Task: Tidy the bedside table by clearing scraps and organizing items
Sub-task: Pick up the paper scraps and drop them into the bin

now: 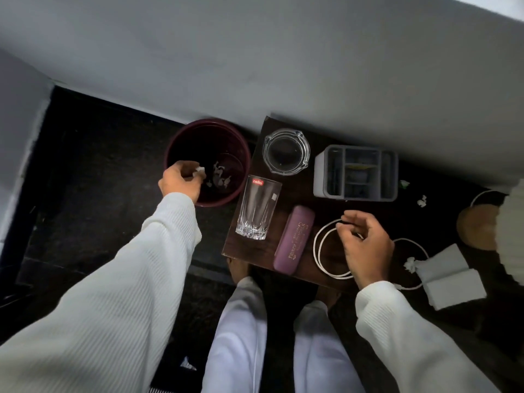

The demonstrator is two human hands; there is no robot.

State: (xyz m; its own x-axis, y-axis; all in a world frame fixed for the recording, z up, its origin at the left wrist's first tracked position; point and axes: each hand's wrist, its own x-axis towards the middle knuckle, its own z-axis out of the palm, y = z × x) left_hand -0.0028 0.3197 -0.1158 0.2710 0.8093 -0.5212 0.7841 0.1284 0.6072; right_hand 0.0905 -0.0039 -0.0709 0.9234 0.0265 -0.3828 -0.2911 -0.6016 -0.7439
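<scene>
- White crumpled paper scrap (200, 171) pinched in left hand (179, 181) above round maroon plastic bin (209, 122); let go well inside the rim.
- Right hand (365, 246) pinching white looped cable (317, 246) on dark wooden counter (295, 191).

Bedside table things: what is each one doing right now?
Bin: open, scraps inside.
Left hand: holds scrap above bin.
Glass: upright, empty.
Ashtray: looks empty.
Case: closed, lying flat.
Cable: looped, pinched by right hand.
</scene>
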